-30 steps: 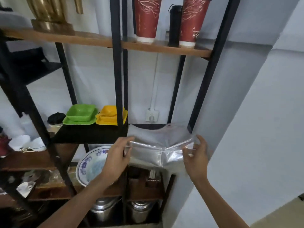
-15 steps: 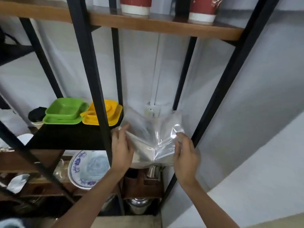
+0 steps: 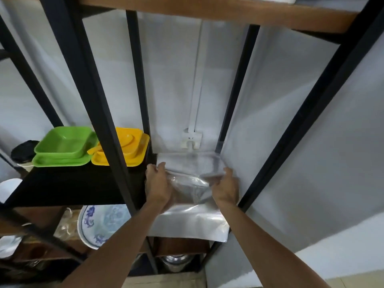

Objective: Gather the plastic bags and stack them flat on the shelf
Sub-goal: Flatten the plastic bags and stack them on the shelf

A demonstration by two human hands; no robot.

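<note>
Clear plastic bags (image 3: 190,171) lie on the black shelf (image 3: 72,183), in its right bay between the metal uprights. My left hand (image 3: 158,183) grips the bags' left edge, fingers curled over it. My right hand (image 3: 226,186) holds the right edge the same way. A lower layer of plastic (image 3: 191,223) hangs over the shelf's front edge toward me. The shelf surface under the bags is mostly hidden.
Green trays (image 3: 62,146) and yellow trays (image 3: 122,150) sit on the shelf's left part. A black upright (image 3: 108,125) stands just left of my left hand. A wall socket (image 3: 191,140) is behind the bags. A blue-patterned plate (image 3: 99,223) and metal pots (image 3: 176,262) sit below.
The bags were held up and bent between my hands. Both hands have moved forward into the bay and brought the bags down onto the shelf. The camera has come closer and tilted down.
</note>
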